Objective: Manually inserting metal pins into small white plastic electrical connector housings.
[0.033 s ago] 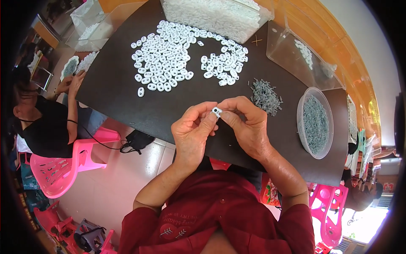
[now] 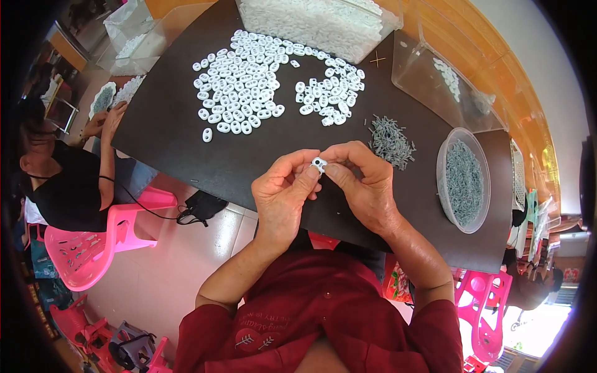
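Both hands meet at the centre of the frame, just above the near edge of the dark bench [image 2: 186, 133]. The left hand [image 2: 283, 196] and the right hand [image 2: 364, 186] each pinch the same small white plastic piece [image 2: 319, 164] between thumb and forefinger, fingers pressed tight on it from either side; it seems to be held up off the bench so that both hands can work on it at once, though what is being done to it is too small to tell. Supplies lie within easy reach. Two loose spreads of like white pieces lie in the upper middle, a large one [image 2: 239, 84] and a smaller one [image 2: 329, 93], far too many to count. One loose heap of small grey metal parts [image 2: 390, 142] sits just right of the hands, and one round clear tub [image 2: 463, 180] farther right holds many more of them. One clear bin of white pieces [image 2: 317, 22] stands at the top edge, and one nearly empty clear tray [image 2: 435, 81] at the upper right. At the left, one other person [image 2: 59, 186] sits on a pink chair [image 2: 87, 248].
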`<control>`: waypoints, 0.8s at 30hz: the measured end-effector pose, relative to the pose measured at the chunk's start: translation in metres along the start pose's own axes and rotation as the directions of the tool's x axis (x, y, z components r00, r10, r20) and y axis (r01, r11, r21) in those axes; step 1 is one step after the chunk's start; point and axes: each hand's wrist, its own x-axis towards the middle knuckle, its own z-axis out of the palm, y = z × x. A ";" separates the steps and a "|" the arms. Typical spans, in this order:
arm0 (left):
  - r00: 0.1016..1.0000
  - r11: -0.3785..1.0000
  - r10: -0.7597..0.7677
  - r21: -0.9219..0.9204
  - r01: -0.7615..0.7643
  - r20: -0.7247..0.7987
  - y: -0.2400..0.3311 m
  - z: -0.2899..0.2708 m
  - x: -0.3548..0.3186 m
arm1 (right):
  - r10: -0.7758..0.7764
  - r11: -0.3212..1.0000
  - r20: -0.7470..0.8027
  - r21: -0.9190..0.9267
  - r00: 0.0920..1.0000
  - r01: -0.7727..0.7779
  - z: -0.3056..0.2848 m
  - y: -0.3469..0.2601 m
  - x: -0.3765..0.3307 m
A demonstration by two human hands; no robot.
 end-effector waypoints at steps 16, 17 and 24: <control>0.998 0.989 0.027 -0.148 -0.018 0.065 0.006 0.001 -0.008 | -0.502 0.810 0.007 -0.347 0.865 0.473 0.000 -0.004 -0.004; 0.997 0.990 0.043 -0.138 -0.034 0.060 0.006 0.001 -0.008 | -0.503 0.809 0.007 -0.349 0.864 0.473 0.002 -0.003 -0.004; 0.988 0.988 0.137 -0.083 -0.131 0.067 0.003 -0.003 -0.008 | -0.502 0.825 -0.065 -0.334 0.862 0.456 0.009 -0.005 -0.009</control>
